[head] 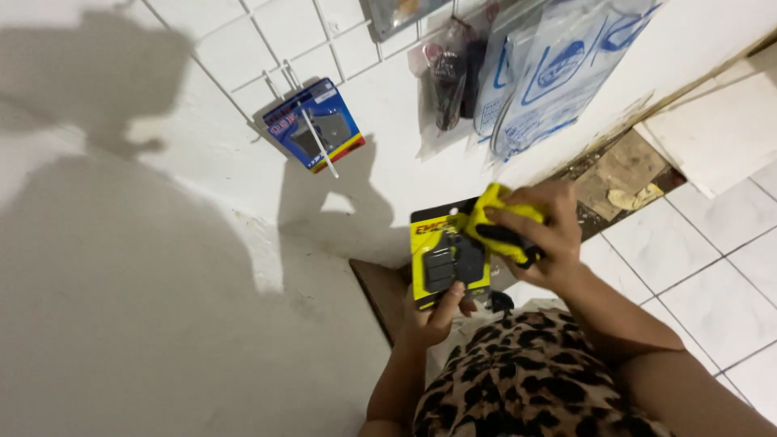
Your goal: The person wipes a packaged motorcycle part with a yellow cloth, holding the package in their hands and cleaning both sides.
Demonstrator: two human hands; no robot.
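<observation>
Head view: my left hand (441, 316) grips the bottom edge of a yellow-and-black carded pack (445, 255), fingers closed on it, holding it upright before the white wall (162, 283). My right hand (538, 235) is clenched around a yellow cloth (494, 214), pressing it against the pack's upper right corner, apparently to wipe it. A blue carded pack (317, 125) hangs on the wire grid (267, 48), beside bagged goods (542, 73).

I see a white wire rack (243, 48) on the far wall w/ a blue packet (317, 125) at left, clear bags (542, 73) at right.
</observation>
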